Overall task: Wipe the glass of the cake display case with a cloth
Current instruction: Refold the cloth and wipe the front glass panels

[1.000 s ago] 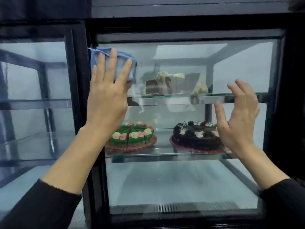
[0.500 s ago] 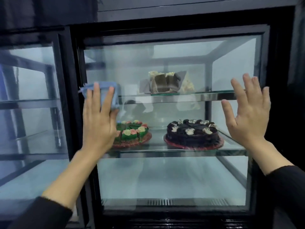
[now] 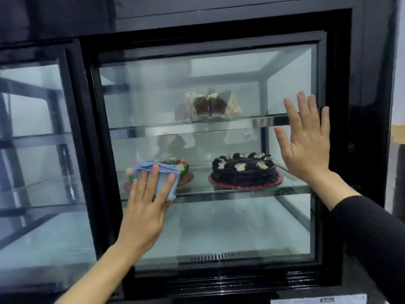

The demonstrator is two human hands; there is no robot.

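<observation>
Left hand: the left hand [image 3: 145, 207] lies flat on the glass [image 3: 219, 88] of the display case [image 3: 337, 128], fingers stretched and a little spread, pressing the cloth under them; it is not closed around it.
Cloth: the blue cloth [image 3: 163, 175] is bunched between the left fingers and the pane, low on the left part of the door, at the height of the middle shelf [image 3: 241, 190].
Right hand: the right hand [image 3: 306, 141] is open, fingers straight and apart, palm toward the right edge of the same pane, with nothing in it. If it really touches, I cannot tell.
Behind the glass: a chocolate cake [image 3: 244, 172] stands on the middle shelf; a green cake [image 3: 183, 170] is half covered by the cloth. Cake slices [image 3: 210, 107] stand on the upper shelf.
Sleeve: a black sleeve [image 3: 370, 233] covers the right forearm.
</observation>
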